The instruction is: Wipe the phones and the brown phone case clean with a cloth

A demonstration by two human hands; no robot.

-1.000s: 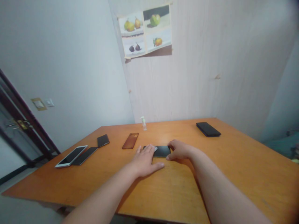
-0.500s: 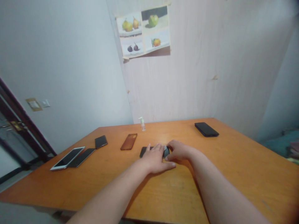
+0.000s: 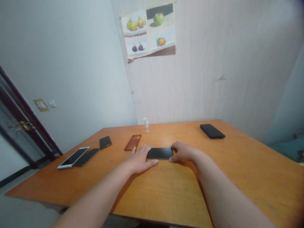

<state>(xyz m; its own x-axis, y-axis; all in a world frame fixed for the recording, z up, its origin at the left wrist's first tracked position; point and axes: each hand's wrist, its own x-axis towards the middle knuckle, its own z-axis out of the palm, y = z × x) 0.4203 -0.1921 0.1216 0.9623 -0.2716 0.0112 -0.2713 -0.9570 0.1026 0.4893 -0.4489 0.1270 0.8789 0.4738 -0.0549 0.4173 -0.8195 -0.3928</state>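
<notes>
A black phone [image 3: 160, 153] lies flat on the wooden table, its long side across in front of me. My right hand [image 3: 181, 152] grips its right end, with fingers at the far corner and thumb at the near one. At the left end, my left hand [image 3: 140, 160] presses down with its fingers stretched forward and its thumb out along the near side. Under those fingertips shows a bit of a small pale cloth [image 3: 149, 148]; most of it is hidden, so its exact kind is unclear.
Behind my left hand lies a brown phone case [image 3: 133, 142]. A small pump bottle [image 3: 146, 125] stands further back. To the left are a white tablet [image 3: 74, 157], a dark phone [image 3: 87, 157] and a black flat item [image 3: 105, 142]. A black case [image 3: 212, 131] lies back right.
My left hand has slid left along the phone, the pale cloth moving with it from the right end to the left. The dark screen is now uncovered. My right hand keeps its grip.
</notes>
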